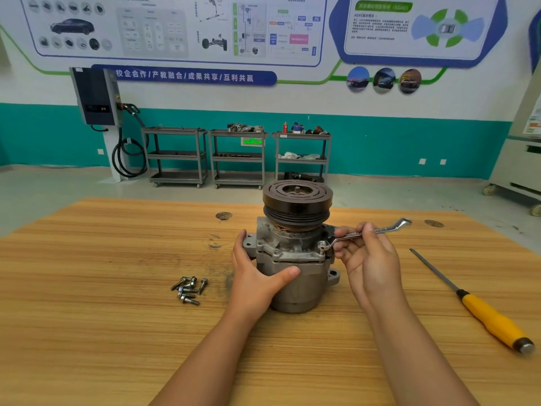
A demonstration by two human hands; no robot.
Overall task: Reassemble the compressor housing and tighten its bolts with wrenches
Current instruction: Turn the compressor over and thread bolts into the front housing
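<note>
1. My left hand [257, 271] covers the compressor's [292, 291] left flank. Its fingers go round the far side by the mounting ear, so I see only their knuckles and one fingertip.
2. My right hand [366, 259] hides the middle of the wrench [389, 228]; only its two ends show.
3. Both forearms are cut off by the lower edge, and the wall posters are too blurred to read.
4. Left: thumb stretched flat across the front of the housing, fingers curled round its side, gripping the body.
5. Right: fingers and thumb bent, pinching the wrench shank just beside the housing.
6. The wrench's near ring sits on a bolt [322, 245] at the front right of the flange; its far ring points right, off the table [117, 288].
7. The compressor stands upright mid-table, pulley [297, 197] on top.
8. Loose bolts [188, 290] lie in a heap left of it, near my left wrist.
9. A yellow-handled tool [483, 312] lies well to the right, untouched; whether it is a file or a screwdriver I cannot tell.
</note>
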